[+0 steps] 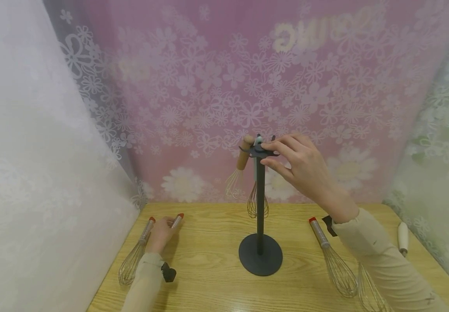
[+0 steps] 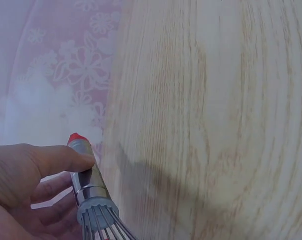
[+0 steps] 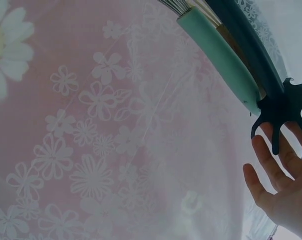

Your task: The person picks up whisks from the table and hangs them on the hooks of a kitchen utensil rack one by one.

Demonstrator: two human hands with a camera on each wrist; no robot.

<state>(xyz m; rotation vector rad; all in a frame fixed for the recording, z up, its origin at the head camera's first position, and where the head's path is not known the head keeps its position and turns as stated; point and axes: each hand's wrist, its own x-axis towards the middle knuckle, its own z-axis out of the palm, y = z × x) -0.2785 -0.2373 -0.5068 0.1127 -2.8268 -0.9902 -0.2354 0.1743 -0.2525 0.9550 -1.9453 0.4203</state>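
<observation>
We grip red-tipped silver metal whisk (image 2: 89, 181) in left hand (image 1: 161, 236); our right hand (image 1: 301, 167) pinches top of black round-based hook stand (image 1: 260, 227); mint-handled whisk (image 3: 215, 52), wooden-handled whisk (image 1: 244, 157) hang left of that hand.

The left hand (image 1: 162, 234) grips; higher, to its right, the right hand (image 1: 304, 162) is raised, forefinger (image 1: 280, 148) above thumb (image 1: 278, 168).

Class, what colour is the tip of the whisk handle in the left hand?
The tip is red; it shows best in the left wrist view.
</observation>
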